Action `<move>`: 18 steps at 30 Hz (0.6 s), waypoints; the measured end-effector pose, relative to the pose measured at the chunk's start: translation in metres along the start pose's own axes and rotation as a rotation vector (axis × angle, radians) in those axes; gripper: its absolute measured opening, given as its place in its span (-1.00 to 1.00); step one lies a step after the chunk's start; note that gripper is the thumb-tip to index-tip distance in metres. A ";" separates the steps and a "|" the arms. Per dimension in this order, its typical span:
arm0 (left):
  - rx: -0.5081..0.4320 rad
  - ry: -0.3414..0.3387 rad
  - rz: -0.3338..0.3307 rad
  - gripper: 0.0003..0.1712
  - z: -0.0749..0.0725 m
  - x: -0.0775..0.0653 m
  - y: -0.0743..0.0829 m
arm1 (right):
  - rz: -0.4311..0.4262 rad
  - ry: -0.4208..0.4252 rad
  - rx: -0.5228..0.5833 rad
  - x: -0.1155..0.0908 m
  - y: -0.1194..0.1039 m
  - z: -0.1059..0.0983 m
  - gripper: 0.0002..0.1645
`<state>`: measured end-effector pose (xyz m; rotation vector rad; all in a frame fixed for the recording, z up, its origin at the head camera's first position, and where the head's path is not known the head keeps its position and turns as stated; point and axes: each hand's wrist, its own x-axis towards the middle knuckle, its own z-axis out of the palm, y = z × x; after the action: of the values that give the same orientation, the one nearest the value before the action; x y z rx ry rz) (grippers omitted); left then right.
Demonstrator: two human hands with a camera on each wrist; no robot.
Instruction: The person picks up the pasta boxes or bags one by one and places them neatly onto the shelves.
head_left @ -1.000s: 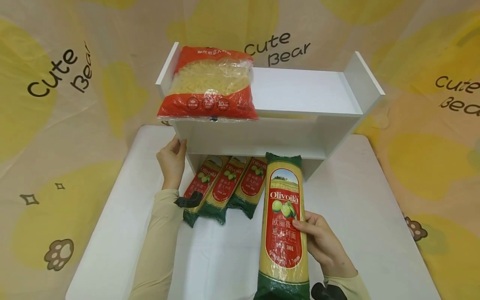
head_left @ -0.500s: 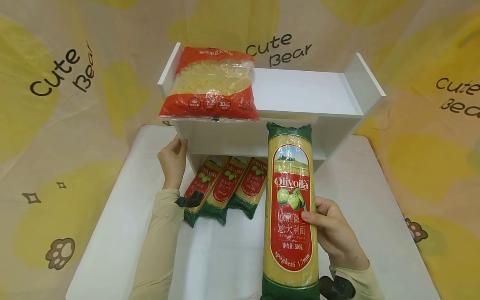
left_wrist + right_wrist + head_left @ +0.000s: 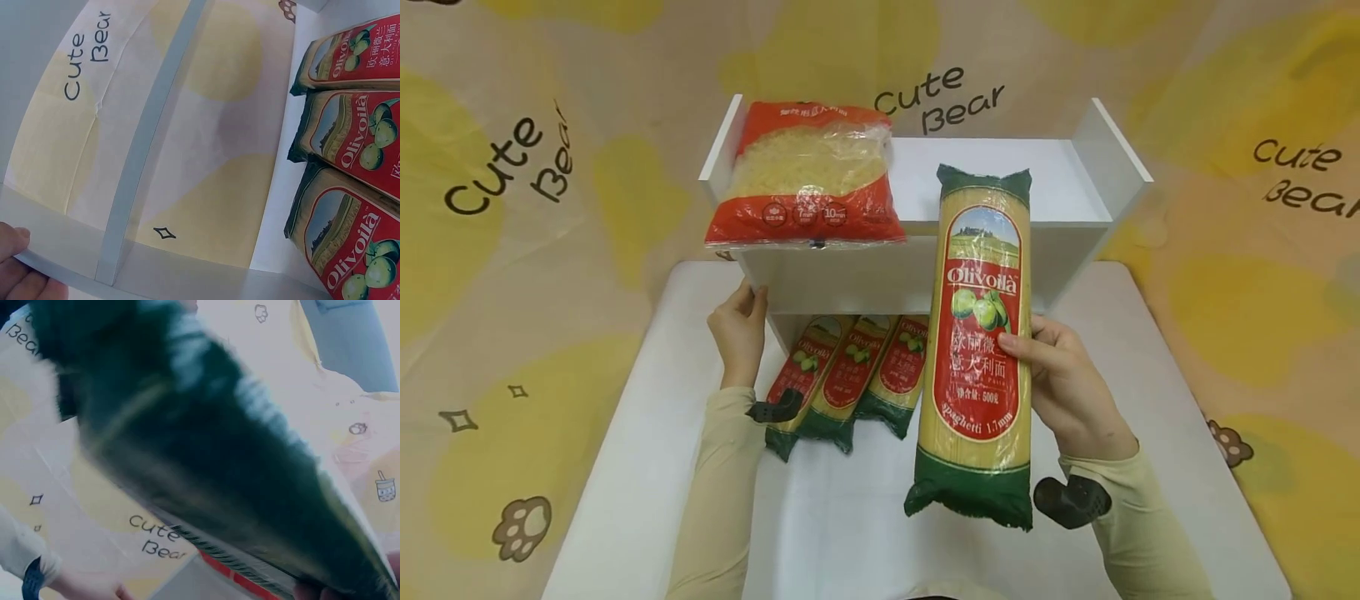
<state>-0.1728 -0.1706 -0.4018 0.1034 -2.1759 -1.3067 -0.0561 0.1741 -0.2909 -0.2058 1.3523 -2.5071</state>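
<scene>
My right hand point(image 3: 1071, 383) grips a spaghetti packet point(image 3: 977, 333) by its right side, thumb on the front. The packet is upright, yellow with green ends and a red Olivoilà label; its top overlaps the upper board of the white shelf unit point(image 3: 1000, 179). In the right wrist view the packet's dark green back point(image 3: 187, 437) fills much of the picture. My left hand point(image 3: 740, 329) pinches the front edge of the shelf's left side panel; its curled fingers point(image 3: 28, 278) show at the lower left of the left wrist view.
A red bag of short pasta point(image 3: 808, 175) lies on the shelf top at the left, jutting over the front edge. Below, three more spaghetti packets point(image 3: 853, 375) lean side by side out of the bottom compartment onto the white table point(image 3: 842, 517). A patterned cloth point(image 3: 587, 292) hangs behind.
My right hand has raised the spaghetti packet from low before the shelf to the height of its top board. The left hand stays on the side panel. The head view has shifted slightly.
</scene>
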 end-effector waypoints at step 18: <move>-0.029 -0.004 -0.010 -0.67 -0.001 -0.001 0.000 | 0.241 0.199 0.355 0.072 -0.026 0.010 -0.30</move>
<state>-0.1716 -0.1712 -0.4020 0.1001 -2.1614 -1.3447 -0.1261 0.1568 -0.2643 0.2701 0.9050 -2.5524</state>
